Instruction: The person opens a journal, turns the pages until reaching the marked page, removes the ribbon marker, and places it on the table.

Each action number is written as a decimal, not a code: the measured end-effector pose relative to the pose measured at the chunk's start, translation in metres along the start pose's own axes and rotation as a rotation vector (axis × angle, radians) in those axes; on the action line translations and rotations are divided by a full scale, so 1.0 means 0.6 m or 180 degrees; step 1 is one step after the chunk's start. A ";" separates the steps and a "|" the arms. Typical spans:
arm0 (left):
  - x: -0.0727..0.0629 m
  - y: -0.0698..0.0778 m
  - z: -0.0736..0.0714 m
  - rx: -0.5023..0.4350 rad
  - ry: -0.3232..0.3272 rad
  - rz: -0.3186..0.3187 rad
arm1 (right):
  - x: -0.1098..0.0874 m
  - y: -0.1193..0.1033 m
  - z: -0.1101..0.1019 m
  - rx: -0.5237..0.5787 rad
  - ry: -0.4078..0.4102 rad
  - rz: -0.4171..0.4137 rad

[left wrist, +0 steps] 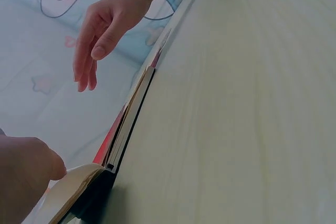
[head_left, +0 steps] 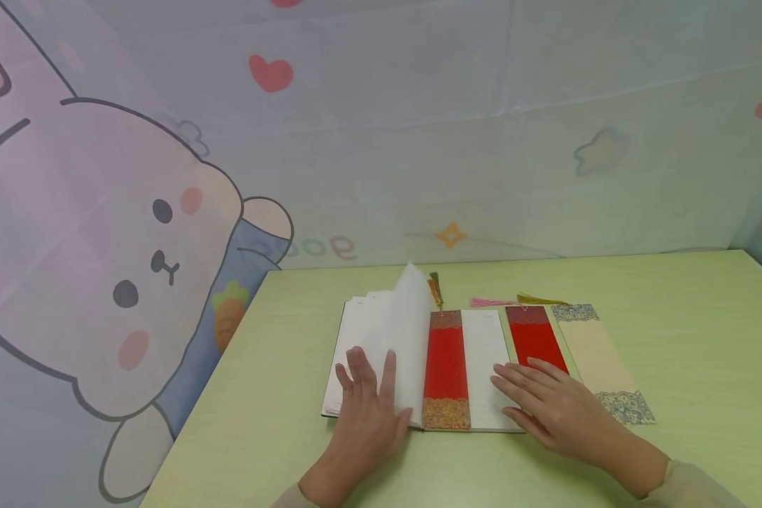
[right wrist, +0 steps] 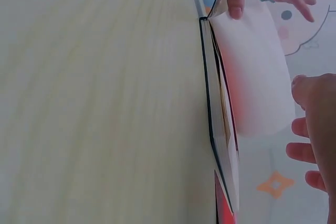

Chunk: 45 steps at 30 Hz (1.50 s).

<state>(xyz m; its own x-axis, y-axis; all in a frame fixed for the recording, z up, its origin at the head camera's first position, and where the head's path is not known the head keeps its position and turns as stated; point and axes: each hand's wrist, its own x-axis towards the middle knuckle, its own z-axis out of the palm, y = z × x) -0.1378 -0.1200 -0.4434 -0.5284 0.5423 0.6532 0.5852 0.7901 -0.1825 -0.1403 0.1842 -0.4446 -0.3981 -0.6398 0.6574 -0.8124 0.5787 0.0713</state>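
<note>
A notebook (head_left: 490, 381) lies spread on the table, with one leaf (head_left: 411, 331) lifted and curving up beside the spine. Along the inner side of its right page lies a red bookmark (head_left: 446, 363) with patterned ends. My left hand (head_left: 365, 413), fingers spread, rests on the left pages, its thumb near the foot of the lifted leaf. Over the right page's outer edge is my right hand (head_left: 561, 406), fingers extended and holding nothing; the right wrist view shows it raised above the book. It partly covers a second red bookmark (head_left: 536, 342) and a beige bookmark (head_left: 593, 353).
A pink tassel (head_left: 497, 302) and an olive tassel (head_left: 541, 299) lie above the bookmarks at the right. Orange and green tassels (head_left: 434, 288) stick out past the notebook's top. Behind the pale green table (head_left: 705, 339) hangs a printed cloth (head_left: 419, 141) with a rabbit.
</note>
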 end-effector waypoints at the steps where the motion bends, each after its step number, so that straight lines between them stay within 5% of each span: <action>1: -0.001 0.000 -0.002 0.0036 -0.0160 -0.0029 | 0.000 0.000 0.001 -0.0005 -0.0001 0.0007; 6: -0.003 0.001 -0.011 0.0084 -0.0994 -0.0169 | -0.002 0.000 0.004 0.0003 0.0007 0.0046; 10: -0.007 -0.001 -0.009 0.0041 -0.1396 -0.0219 | -0.001 -0.002 0.005 0.0036 0.0054 0.0053; 27: -0.017 -0.003 -0.008 -0.0202 -0.1893 -0.0420 | 0.005 -0.008 0.008 0.0173 -0.0151 0.0229; 32: -0.019 -0.004 -0.006 -0.0212 -0.1840 -0.0407 | 0.016 -0.014 0.009 0.0094 -0.0271 0.0553; 37: -0.019 -0.005 -0.005 -0.0254 -0.1834 -0.0405 | 0.035 -0.021 0.007 0.0103 -0.0623 0.1147; 45: -0.019 -0.007 -0.006 -0.0420 -0.2013 -0.0483 | 0.063 -0.017 0.008 0.0934 -0.1201 0.2297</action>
<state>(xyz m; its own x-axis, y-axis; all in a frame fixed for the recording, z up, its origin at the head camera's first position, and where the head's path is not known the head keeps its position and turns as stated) -0.1321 -0.1303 -0.4474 -0.8466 0.5227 0.1001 0.5249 0.8512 -0.0047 -0.1488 0.1517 -0.4239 -0.9315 -0.3213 0.1707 -0.3629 0.7874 -0.4984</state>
